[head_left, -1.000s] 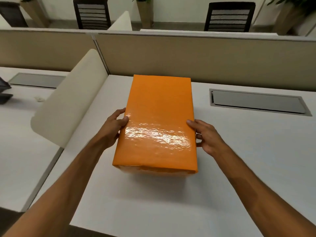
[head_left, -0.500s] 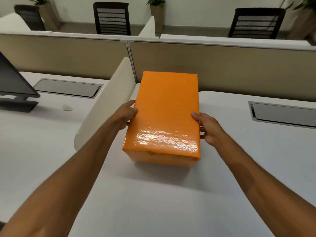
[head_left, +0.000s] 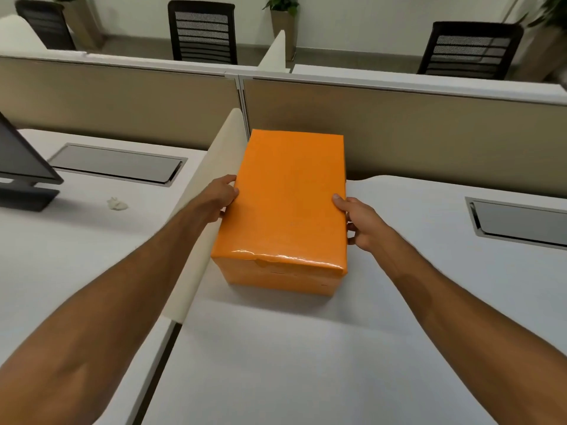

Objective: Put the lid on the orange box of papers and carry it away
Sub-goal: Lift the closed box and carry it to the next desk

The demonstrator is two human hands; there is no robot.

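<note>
The orange box (head_left: 288, 204) stands on the white desk (head_left: 306, 348) with its glossy orange lid closed over it; no papers show. Its far end is close to the beige partition. My left hand (head_left: 222, 196) grips the box's left side, thumb on the lid's edge. My right hand (head_left: 357, 220) grips the right side, thumb on the lid, fingers wrapped down the wall. I cannot tell whether the box is lifted or resting.
A curved cream divider (head_left: 208, 204) runs just left of the box. A monitor (head_left: 21, 167) and a crumpled scrap (head_left: 117, 204) are on the left desk. Grey cable hatches (head_left: 521, 222) are set into both desks. The beige partition (head_left: 399, 133) backs the desk, with black chairs (head_left: 202, 32) behind.
The box has moved away from me and to the left, close to the cream divider and the partition. Both hands stay clamped on its sides. My view has swung left, showing the monitor.
</note>
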